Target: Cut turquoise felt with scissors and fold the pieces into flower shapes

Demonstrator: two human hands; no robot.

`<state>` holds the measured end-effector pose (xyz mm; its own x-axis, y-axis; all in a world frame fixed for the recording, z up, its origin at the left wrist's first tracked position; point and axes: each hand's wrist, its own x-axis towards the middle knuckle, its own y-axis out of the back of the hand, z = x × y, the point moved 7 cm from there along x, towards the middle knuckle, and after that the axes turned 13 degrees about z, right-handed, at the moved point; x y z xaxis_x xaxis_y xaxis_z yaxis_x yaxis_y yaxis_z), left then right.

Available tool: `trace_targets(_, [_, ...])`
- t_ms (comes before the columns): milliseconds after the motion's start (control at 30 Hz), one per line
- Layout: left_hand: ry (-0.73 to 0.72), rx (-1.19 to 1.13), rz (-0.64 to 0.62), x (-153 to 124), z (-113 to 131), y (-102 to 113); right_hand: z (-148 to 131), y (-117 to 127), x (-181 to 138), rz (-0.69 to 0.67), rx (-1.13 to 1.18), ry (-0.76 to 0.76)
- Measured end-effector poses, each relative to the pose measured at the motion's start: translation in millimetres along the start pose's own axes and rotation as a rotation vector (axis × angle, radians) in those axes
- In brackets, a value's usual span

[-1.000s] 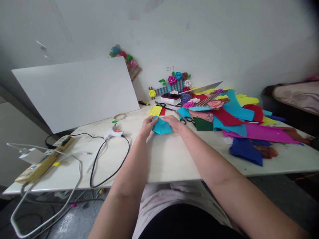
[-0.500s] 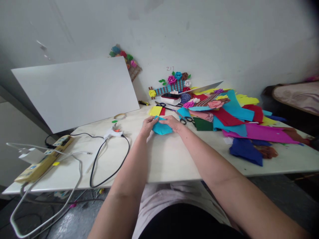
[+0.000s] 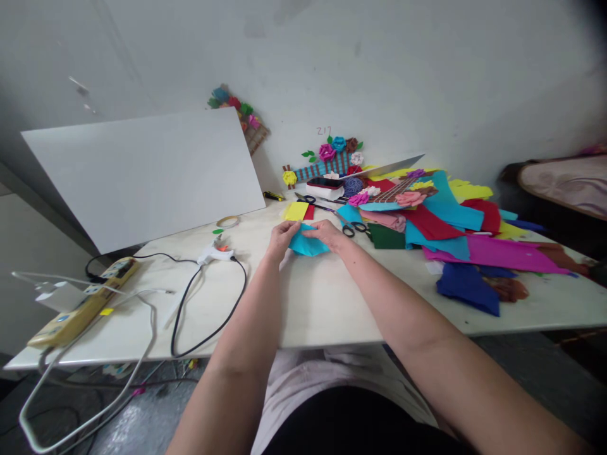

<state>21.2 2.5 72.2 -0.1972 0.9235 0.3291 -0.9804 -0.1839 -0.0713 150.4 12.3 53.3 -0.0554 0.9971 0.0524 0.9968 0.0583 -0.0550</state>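
Observation:
A small turquoise felt piece (image 3: 307,244) lies folded on the white table (image 3: 303,303), held from both sides. My left hand (image 3: 281,239) pinches its left edge with closed fingers. Over its top right part my right hand (image 3: 328,234) presses with fingers closed on the felt. A yellow felt square (image 3: 296,210) and black-handled scissors (image 3: 351,227) lie just beyond my hands.
A glue gun (image 3: 214,254) with a black cord sits left of my hands, a tape ring (image 3: 227,222) behind it. A yellow power strip (image 3: 80,304) lies far left. A white board (image 3: 142,174) leans on the wall. Coloured felt sheets (image 3: 455,234) and paper flowers (image 3: 339,151) fill the right.
My fingers have shifted slightly on the turquoise felt, with the right hand moving a little left over its top edge. Nothing else has moved.

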Motion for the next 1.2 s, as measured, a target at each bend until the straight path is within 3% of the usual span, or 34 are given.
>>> trace_targets(833, [-0.021,0.065,0.042,1.9,-1.5,3.4,-3.8,-4.9,-3.2,-0.039,-0.035,0.022])
trace_targets(1200, [-0.159,0.354,0.06,5.7,-0.1,0.9,-4.6,-6.4,-2.5,-0.048,-0.019,0.048])
